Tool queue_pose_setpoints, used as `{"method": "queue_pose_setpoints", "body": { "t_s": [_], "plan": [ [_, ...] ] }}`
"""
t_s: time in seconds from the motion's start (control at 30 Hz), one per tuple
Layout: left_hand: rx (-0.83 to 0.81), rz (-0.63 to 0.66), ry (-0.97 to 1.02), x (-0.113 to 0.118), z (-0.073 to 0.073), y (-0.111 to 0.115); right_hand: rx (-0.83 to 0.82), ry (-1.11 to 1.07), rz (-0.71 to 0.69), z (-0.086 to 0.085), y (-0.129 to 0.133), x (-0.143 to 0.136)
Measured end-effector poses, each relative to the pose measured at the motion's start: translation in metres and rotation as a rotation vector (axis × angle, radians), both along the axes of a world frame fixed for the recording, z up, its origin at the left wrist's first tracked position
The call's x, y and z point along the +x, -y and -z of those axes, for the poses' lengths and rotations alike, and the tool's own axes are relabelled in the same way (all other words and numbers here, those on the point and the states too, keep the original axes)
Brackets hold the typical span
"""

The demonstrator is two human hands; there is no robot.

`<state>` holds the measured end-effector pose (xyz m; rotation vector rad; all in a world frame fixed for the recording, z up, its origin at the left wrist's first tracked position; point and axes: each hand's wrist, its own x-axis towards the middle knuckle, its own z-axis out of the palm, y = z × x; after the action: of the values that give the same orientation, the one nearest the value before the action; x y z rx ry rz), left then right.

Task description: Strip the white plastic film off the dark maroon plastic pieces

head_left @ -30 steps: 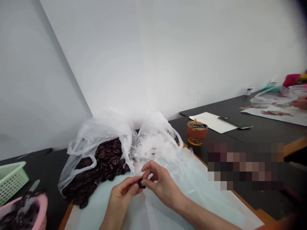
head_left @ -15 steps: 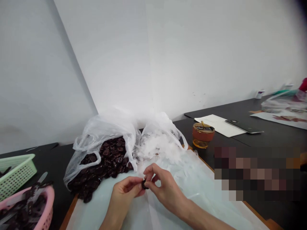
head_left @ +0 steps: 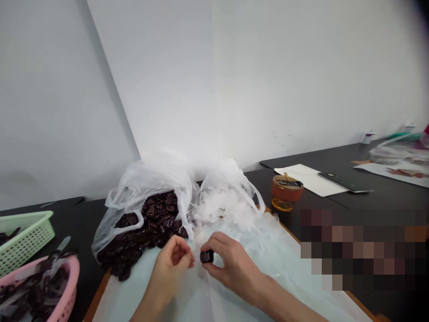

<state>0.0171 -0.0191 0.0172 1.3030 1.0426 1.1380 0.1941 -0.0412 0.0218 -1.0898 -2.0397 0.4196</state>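
Between the thumb and fingers of my right hand (head_left: 231,264) is a small glossy dark piece (head_left: 207,256), held upright over a pale sheet (head_left: 134,295). To its left, my left hand (head_left: 174,259) has its fingertips pinched together, apart from the dark piece; whether anything thin is between them is hidden. Just behind my left hand, many similar dark glossy pieces (head_left: 161,214) spill from a white plastic bag (head_left: 134,179). Beyond my right hand, a second white bag (head_left: 231,174) lies open with a heap of clear-white film scraps (head_left: 224,203) spreading onto the sheet.
At the left stand a pink basket (head_left: 72,286) of dark pieces in clear strips and a green basket (head_left: 30,239). An amber glass cup (head_left: 286,194), a white paper (head_left: 311,181) and a phone (head_left: 345,182) are on the black table at right. A pale wall rises behind.
My hands, which both pinched the dark piece, have come apart. The left hand has let go and drawn left; the right hand keeps the piece, now turned and more visible.
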Motion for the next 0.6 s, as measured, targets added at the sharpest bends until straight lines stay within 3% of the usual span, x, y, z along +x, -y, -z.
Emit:
{"method": "queue_pose_setpoints", "body": {
  "t_s": [0.23,0.4,0.5,0.53,0.6],
  "plan": [
    [0.036,-0.049,-0.065,-0.007,0.0,-0.003,0.01,0.001,0.056,0.001,-0.001,0.0],
    [-0.065,0.144,0.031,-0.003,0.006,0.005,0.044,-0.034,0.06,0.005,0.001,-0.006],
    [-0.086,0.268,0.018,0.005,0.006,0.007,-0.001,-0.03,-0.037,0.001,0.0,-0.002],
    [-0.099,0.261,0.028,0.006,0.004,0.007,-0.035,-0.028,-0.069,-0.003,-0.001,0.003],
    [-0.131,0.116,0.136,-0.001,-0.005,0.002,-0.122,-0.002,-0.056,-0.012,-0.005,0.02]
  ]
}}
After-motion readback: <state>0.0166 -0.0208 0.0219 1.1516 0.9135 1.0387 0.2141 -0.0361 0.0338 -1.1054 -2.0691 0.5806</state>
